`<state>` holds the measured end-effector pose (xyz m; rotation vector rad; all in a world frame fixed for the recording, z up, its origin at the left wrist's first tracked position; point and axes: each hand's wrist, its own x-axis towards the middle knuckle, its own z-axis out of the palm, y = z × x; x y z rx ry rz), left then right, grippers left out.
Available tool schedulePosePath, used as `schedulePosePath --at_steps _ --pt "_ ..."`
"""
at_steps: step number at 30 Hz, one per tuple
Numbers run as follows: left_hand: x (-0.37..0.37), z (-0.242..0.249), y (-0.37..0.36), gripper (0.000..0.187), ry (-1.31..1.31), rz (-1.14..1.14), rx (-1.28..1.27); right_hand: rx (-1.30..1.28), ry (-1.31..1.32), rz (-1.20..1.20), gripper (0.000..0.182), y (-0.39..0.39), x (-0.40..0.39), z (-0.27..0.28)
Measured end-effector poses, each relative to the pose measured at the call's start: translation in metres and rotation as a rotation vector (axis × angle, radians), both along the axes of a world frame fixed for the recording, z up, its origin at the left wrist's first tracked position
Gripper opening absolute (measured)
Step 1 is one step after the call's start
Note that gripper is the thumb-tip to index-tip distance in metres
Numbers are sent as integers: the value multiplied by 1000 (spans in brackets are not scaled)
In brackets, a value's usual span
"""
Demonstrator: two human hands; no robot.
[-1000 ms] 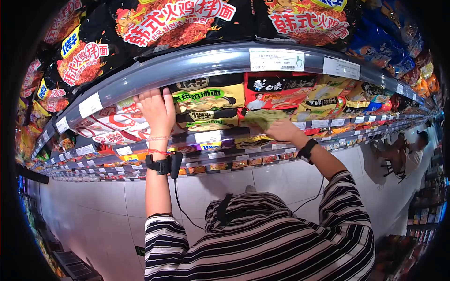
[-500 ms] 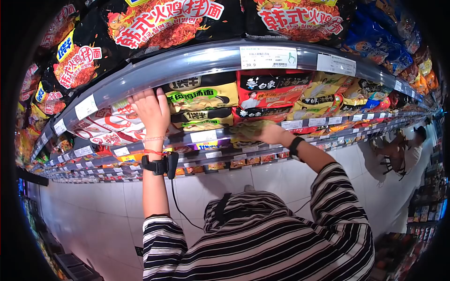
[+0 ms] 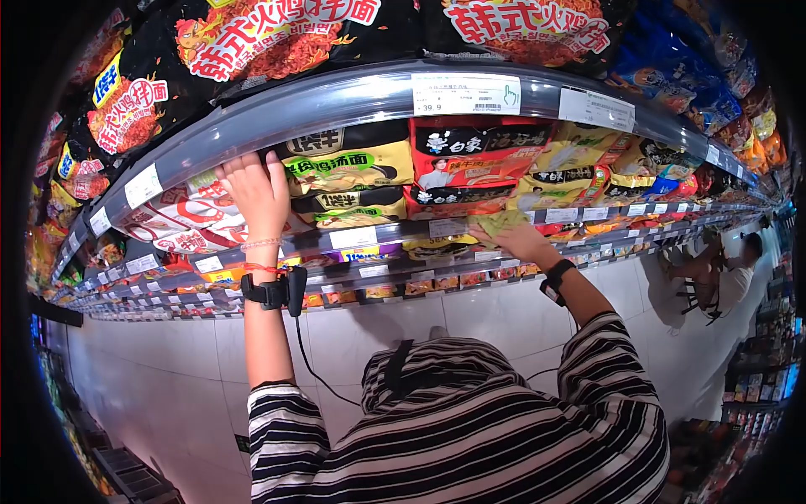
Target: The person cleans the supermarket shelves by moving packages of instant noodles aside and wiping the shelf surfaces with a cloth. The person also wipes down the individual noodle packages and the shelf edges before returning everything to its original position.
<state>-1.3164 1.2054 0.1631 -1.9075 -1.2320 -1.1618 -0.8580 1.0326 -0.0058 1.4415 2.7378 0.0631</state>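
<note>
Left hand [image 3: 252, 197] reaches up to the upper shelf rail [image 3: 319, 107], its fingers straight and close together, the thumb apart, and nothing seen gripped in it. White packs [image 3: 197, 206] lie on its left, and a black wrist strap [image 3: 264, 291] with a thin cable [image 3: 312, 365] sits below it. Just to its right come yellow-and-black packs [image 3: 353, 172], then red-and-black packs [image 3: 478, 160], stacked flat under the upper rail and between the two hands. Large black packs [image 3: 277, 38] fill the shelf above.

Farther right, the right hand [image 3: 519, 239] is closed on a green cloth [image 3: 501, 222] at the lower shelf rail [image 3: 395, 233]; how tightly it pinches cannot be told, since the fingertips are partly covered. The cloth lies at the fingers, on their far side and a little to the left of the knuckles, bunched, with its longer way running roughly along the rail, across the line of the right forearm. It is beside the rail's labels and below the red-and-black packs. The right hand is plainly the nearer one; the left is well apart from the cloth. At the far right, another person [image 3: 739, 273] is low above the pale floor [image 3: 168, 361].
</note>
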Motion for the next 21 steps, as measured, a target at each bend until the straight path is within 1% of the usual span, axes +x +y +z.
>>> schedulePosePath --at_steps 3,6,9,12,13,16,17,20,21 --pt "4 1 1 32 -16 -4 39 -5 -61 -99 65 -15 -4 13" --pt "6 1 0 32 -26 0 37 127 43 -99 68 -18 -18 7" --pt "7 -1 -2 31 -25 2 4 206 257 -128 65 -23 -37 -2" --pt "4 -2 -8 33 11 17 -2 226 464 -161 60 -19 -53 -16" --pt "4 2 -13 34 18 6 -13 178 527 -190 57 -21 -62 -7" --pt "0 7 -27 38 39 0 -57 240 619 -172 57 -20 -78 2" --pt "-2 8 -32 40 34 -7 -95 180 678 -135 56 -19 -82 5" --pt "-12 8 -42 47 60 14 -138 -92 1012 -220 54 -27 -102 17" --pt "-15 8 -43 49 68 19 -141 -131 1038 -239 52 -29 -108 24"
